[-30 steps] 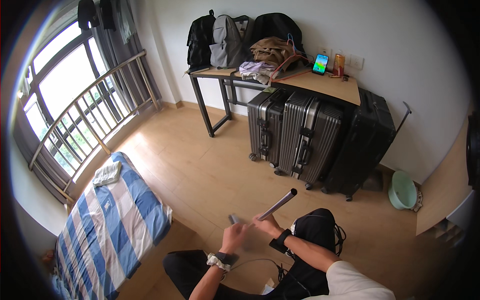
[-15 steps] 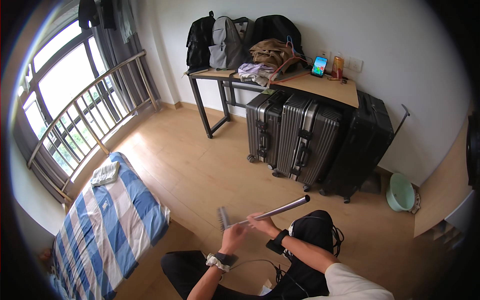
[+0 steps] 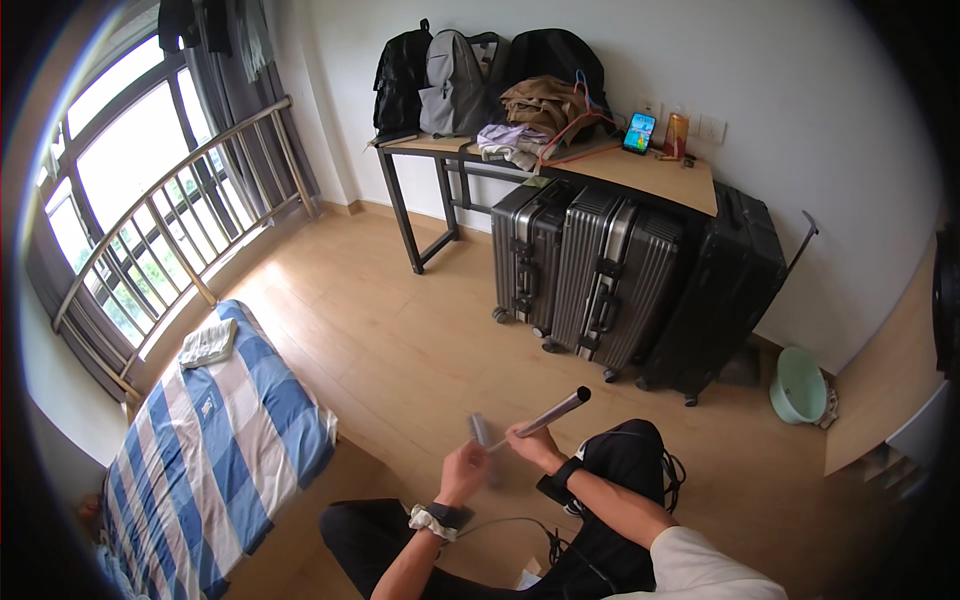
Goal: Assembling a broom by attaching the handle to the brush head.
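Since the earlier frames the long grey tube [image 3: 548, 413] has swung from pointing up to the right, through a flatter lie, back to a steeper slant, and the short grey piece [image 3: 478, 429] in the other hand has shifted slightly with it. The wooden floor [image 3: 380, 340] fills most of the room. On its left sits a bed with a blue and white striped cover [image 3: 200, 440], a folded cloth [image 3: 208, 343] lying near its head beside the railed window [image 3: 150, 220]. Against the far white wall stands a long desk [image 3: 650, 175] bearing a black backpack [image 3: 402, 75], a grey backpack [image 3: 455, 82] and a heap of clothes [image 3: 540, 110], with a phone [image 3: 638, 132] propped near a small orange container [image 3: 677, 133]. Under and beside the desk stand three suitcases close together: a dark grey one [image 3: 525, 255], a silver ribbed one [image 3: 610, 280] and a black one [image 3: 725, 285]. A pale green basin [image 3: 800, 385] rests on the floor to the right of them. The person sits with dark-trousered legs drawn up. The right hand [image 3: 535, 445] is closed around the lower end of the tube, which rises to the right, its open end uppermost. The left hand [image 3: 462, 470], with a white scrunchie [image 3: 432, 520] at its wrist, is curled around the short piece just beside the tube's lower end; whether the two parts touch is too blurred to tell.
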The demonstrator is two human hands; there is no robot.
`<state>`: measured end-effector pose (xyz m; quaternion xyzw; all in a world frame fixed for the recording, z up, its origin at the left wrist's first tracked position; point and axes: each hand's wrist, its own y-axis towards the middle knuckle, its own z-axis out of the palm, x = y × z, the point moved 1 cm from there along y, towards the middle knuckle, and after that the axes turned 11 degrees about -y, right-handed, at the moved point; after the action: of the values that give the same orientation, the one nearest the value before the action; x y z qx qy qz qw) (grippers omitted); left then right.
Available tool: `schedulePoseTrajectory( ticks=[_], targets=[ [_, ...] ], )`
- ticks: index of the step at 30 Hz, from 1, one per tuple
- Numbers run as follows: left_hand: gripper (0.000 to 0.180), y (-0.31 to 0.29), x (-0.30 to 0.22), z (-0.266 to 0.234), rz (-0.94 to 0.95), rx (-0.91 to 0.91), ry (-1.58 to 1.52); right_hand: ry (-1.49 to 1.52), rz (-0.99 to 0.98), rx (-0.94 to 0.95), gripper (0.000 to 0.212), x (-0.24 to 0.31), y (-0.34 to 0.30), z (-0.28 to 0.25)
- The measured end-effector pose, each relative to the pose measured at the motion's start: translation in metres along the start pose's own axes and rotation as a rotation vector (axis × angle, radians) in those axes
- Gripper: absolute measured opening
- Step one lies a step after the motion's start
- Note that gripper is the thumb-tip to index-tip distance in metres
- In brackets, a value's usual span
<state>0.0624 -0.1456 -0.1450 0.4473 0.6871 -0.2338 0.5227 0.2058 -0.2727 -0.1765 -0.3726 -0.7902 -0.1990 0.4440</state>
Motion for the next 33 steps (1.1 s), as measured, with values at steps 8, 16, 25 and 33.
schedulePoseTrajectory(
  ticks=[8,16,25,33],
  targets=[
    [0.013,-0.001,0.006,0.004,0.018,0.006,0.045,0.316,0.062,0.141,0.028,-0.001,-0.001,0.022],
    [0.015,0.0,0.0,0.006,0.012,0.016,0.031,0.055,-0.028,0.115,0.02,-0.009,0.002,0.017],
    [0.017,0.002,-0.009,0.003,0.069,0.07,-0.004,-0.382,-0.223,-0.23,0.025,0.01,0.005,-0.018],
    [0.018,-0.003,0.007,0.001,-0.024,0.043,-0.029,0.112,-0.096,0.017,0.021,0.016,0.001,0.006]
  ],
)
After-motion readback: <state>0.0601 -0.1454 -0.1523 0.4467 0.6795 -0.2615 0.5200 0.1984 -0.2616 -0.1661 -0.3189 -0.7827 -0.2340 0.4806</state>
